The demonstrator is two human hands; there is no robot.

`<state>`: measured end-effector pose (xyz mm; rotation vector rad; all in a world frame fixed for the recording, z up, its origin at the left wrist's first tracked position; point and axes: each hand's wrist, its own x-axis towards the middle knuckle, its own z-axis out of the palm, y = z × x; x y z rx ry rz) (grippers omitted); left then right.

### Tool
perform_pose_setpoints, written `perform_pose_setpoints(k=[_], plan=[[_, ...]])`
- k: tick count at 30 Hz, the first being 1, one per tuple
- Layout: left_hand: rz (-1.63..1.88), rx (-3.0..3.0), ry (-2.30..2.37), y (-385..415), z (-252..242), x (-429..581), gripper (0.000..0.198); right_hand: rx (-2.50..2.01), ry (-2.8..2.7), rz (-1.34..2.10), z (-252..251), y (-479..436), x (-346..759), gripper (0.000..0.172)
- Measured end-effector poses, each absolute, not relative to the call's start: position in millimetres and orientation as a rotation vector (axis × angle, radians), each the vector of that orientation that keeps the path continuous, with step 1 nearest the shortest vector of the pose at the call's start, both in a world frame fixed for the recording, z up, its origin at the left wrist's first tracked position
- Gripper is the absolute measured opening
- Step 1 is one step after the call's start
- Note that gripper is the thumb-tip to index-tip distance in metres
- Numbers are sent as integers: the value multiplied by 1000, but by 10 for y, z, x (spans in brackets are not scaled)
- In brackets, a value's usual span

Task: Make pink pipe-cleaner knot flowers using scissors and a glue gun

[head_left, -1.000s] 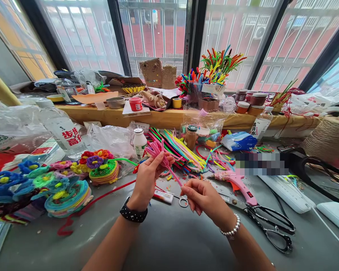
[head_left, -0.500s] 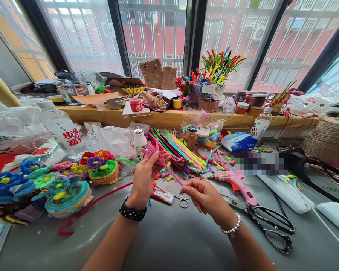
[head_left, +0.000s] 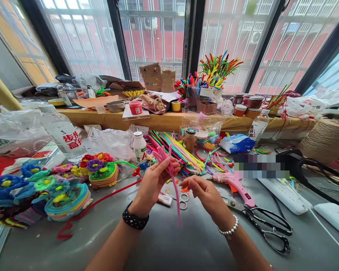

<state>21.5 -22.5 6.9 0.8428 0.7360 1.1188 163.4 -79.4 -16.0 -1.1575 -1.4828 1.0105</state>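
Observation:
My left hand (head_left: 157,180), a dark dotted band on its wrist, is closed around a bunch of pink pipe cleaners (head_left: 172,171). Looped strands stick up above its fingers, and one blurred strand dangles below toward the table. Just right of that strand is my right hand (head_left: 201,192), wearing a beaded bracelet. Its fingers are loosely bent, apart from the strand, and nothing shows in them. Behind the hands lies a pile of many-coloured pipe cleaners (head_left: 193,155). Small scissors (head_left: 183,201) and a white-and-red tube (head_left: 165,199) lie under the hands.
Pipe-cleaner flowers (head_left: 46,180) and a long red strand (head_left: 107,198) lie on the left. Large black-handled scissors (head_left: 268,222), a pink glue gun (head_left: 241,188) and a white power strip (head_left: 285,195) lie right. Behind stand a white bottle (head_left: 139,146), a brown jar (head_left: 190,140) and a crowded ledge (head_left: 164,120).
My right hand has let go of the pink strand, which now swings down from my left hand instead of stretching across to the right. My left hand has shifted slightly right.

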Motion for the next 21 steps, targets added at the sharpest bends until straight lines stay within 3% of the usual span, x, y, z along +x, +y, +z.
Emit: perform_pose_setpoints(k=[8,21], plan=[[1006,865,729,-359,41,334,16,-1084,-1342,1228,-183,-826,1518,27],[1199,822,748,-193,143,100,14,-975,-1410,1349,-140,-864,1538,25]])
